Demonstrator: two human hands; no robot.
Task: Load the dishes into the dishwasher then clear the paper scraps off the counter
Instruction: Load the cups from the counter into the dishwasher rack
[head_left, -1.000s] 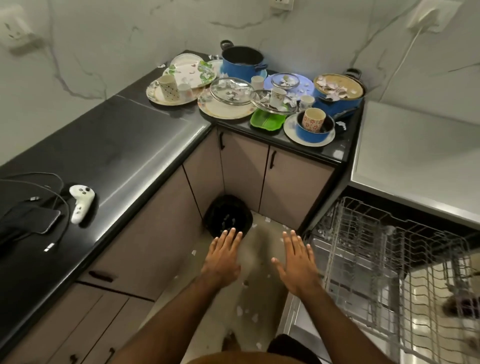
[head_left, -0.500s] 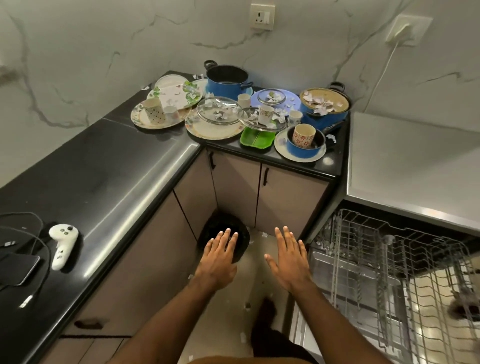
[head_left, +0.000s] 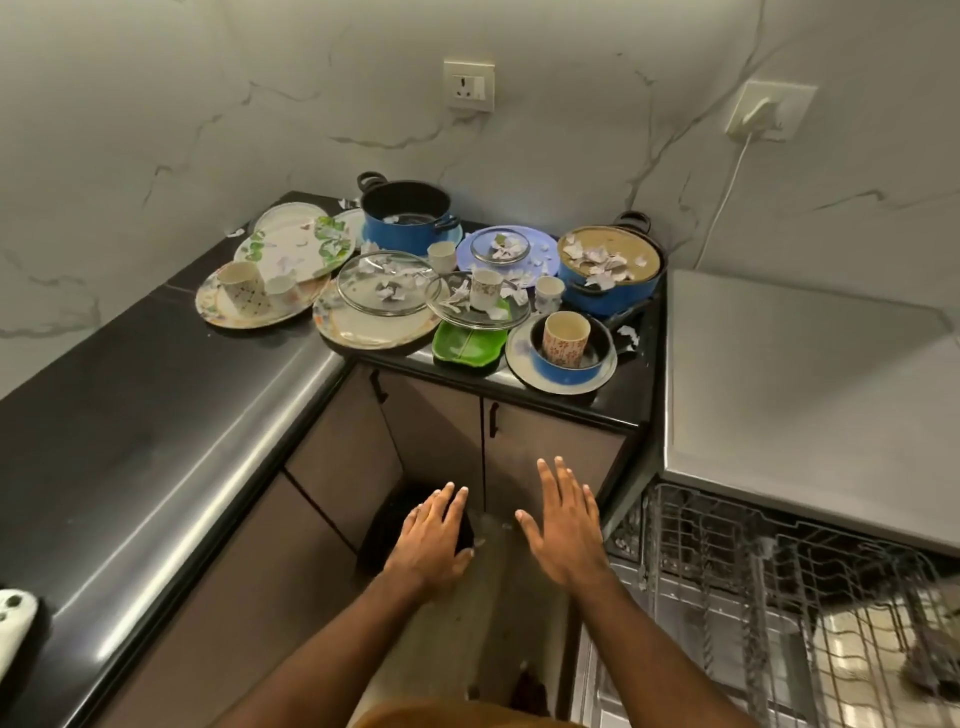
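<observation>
Both hands, left hand (head_left: 434, 540) and right hand (head_left: 563, 530), hover flat-fingered and empty above the floor (holding nothing). Dishes (head_left: 374, 291) strewn with paper scraps (head_left: 597, 260) crowd the counter (head_left: 130, 415) corner; the dishwasher rack (head_left: 779, 597) stands pulled out at right.

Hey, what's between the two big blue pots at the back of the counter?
In the head view, a lilac plate carrying a small glass lid with paper scraps, plus a small white cup.

forearms (head_left: 332, 644) — both bare | garment (head_left: 467, 716) — orange-brown, at bottom edge
</observation>
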